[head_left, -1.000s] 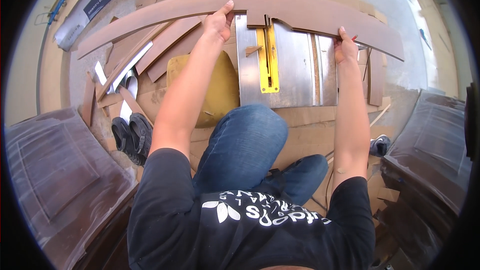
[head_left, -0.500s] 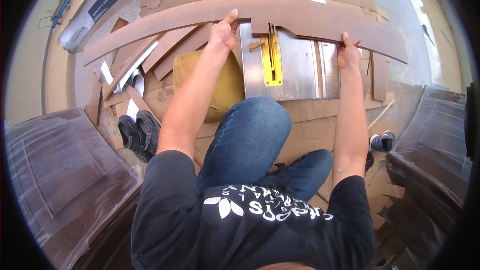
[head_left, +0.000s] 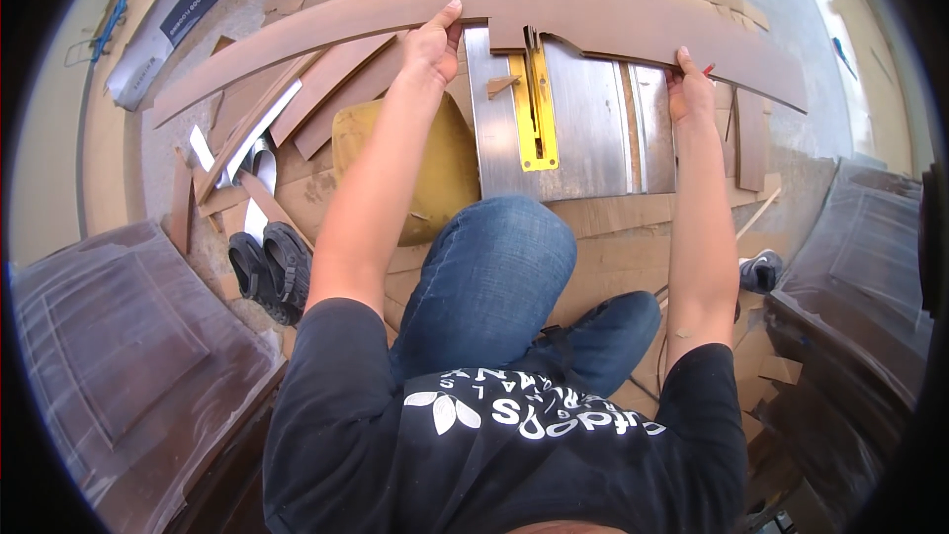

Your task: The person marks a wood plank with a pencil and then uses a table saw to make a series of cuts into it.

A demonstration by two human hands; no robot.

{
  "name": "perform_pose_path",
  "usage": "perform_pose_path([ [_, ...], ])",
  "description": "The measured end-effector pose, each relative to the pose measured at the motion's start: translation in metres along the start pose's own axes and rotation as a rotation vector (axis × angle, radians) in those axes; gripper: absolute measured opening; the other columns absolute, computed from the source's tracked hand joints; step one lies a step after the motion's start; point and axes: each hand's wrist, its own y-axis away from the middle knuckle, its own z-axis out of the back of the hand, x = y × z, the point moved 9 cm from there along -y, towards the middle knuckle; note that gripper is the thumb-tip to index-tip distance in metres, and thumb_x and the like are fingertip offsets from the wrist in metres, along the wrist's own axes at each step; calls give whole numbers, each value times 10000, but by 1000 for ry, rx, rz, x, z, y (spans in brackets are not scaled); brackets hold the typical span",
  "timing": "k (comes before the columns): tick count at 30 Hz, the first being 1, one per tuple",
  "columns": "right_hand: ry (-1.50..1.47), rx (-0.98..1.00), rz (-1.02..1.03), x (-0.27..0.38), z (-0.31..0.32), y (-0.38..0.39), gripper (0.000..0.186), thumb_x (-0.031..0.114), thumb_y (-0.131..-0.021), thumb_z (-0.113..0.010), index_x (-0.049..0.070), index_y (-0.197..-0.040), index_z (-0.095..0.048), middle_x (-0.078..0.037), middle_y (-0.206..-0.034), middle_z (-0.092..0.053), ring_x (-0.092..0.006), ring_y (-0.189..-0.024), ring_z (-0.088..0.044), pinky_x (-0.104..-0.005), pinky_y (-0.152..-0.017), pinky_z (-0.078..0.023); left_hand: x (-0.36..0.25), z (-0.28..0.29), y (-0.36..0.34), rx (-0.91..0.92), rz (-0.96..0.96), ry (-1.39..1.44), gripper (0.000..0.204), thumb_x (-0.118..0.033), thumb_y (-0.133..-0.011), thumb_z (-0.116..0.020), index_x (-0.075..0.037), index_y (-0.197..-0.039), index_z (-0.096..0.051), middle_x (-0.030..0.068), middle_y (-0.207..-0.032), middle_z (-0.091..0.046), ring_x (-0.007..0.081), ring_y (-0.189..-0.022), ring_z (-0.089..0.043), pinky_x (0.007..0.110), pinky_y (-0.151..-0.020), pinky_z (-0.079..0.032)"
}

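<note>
A long brown floorboard (head_left: 593, 15) with a notch cut into its near edge spans the far side of a table saw (head_left: 590, 129). My left hand (head_left: 433, 44) grips that near edge left of the notch, thumb on top. Farther right, my right hand (head_left: 689, 89) pinches the same edge, with a red-tipped thing, perhaps a pencil, showing beside the fingers. The saw's yellow insert plate (head_left: 541, 150) lies below the notch, and the board hides its far end. On the metal top left of the insert rests a small wood offcut (head_left: 501, 86).
Left of the saw stands a yellow padded block (head_left: 425, 173), near loose floorboard pieces (head_left: 331, 99). Black clogs (head_left: 287, 267) sit on the cardboard-covered floor. Plastic-wrapped furniture (head_left: 129, 326) flanks me on both sides. A long carton (head_left: 203, 0) lies at far left.
Both hands have carried the floorboard slightly away from me, a little farther up the saw table. More of the yellow insert's slot shows beneath the notch. My grip stays the same.
</note>
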Motion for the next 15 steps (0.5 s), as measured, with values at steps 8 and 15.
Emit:
perform_pose_path([
  [8, -30, -58, 27, -2, -13, -16, 301, 71, -949, -743, -3, -1196, -588, -122, -1107, -675, -275, -959, -676, -431, -834, -575, -7, -2, -28, 56, 69, 16, 434, 60, -883, -753, -82, -1248, -568, 87, -1160, -665, 215, -1020, -686, 285, -876, -618],
  [15, -35, -26, 27, 0, 5, -1, 326, 61, -949, -742, -18, -1212, -567, -124, -1131, -669, -285, -995, -666, -444, -913, -564, -3, -1, 3, 28, 25, -52, 366, 5, -912, -751, -26, -1230, -574, 95, -1178, -653, 211, -1079, -656, 288, -969, -582],
])
